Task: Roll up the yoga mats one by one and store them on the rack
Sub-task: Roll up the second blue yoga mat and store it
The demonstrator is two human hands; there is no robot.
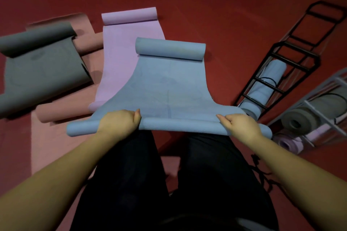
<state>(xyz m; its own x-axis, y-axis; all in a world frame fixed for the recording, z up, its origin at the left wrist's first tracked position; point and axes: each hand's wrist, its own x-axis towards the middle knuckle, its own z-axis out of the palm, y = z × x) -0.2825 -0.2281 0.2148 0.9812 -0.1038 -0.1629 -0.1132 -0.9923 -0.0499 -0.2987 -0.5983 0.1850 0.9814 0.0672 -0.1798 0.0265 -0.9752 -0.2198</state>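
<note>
Blue foam sheet, item in hand: blue mat (165, 84), lying on the red floor (216, 15) directly ahead of the person's knees, overlapping the near right edge of the lilac mat (120, 58). Near end wound into a slim roll; far end curled into a loose roll of its own; flat span between.

Hands: left hand (120, 124) curled over the near roll, left of centre, gripping it. Right hand (240, 125) curled over the same roll toward its right end, gripping it likewise.

Handling, as judged: light, soft, compliant; textured surface likely grippy rather than slippery. Not fragile. Holds a curl readily, so the far end may resist lying flat. Roll tends to cone if one side runs ahead; best hold is palms spread wide on top of the roll, even pressure both sides.

Other mats on floor: lilac mat, far end curled; grey mat (43, 69) at left, both ends curled; pink mat (60, 110) beneath and beside the grey one, partly rolled.

Containers:
- Black wire rack (277, 73), at right, open frame. Contents: one rolled pale-blue mat (262, 88) with a dark strap round it. Upper bays appear unfilled.
- Grey-white rack (319, 112), nearer right edge. Contents: rolled grey mat (304, 118) above, rolled lilac mat (289, 143) below; more cannot be told.

Loose dark cord (261, 172) on floor by the right forearm.
</note>
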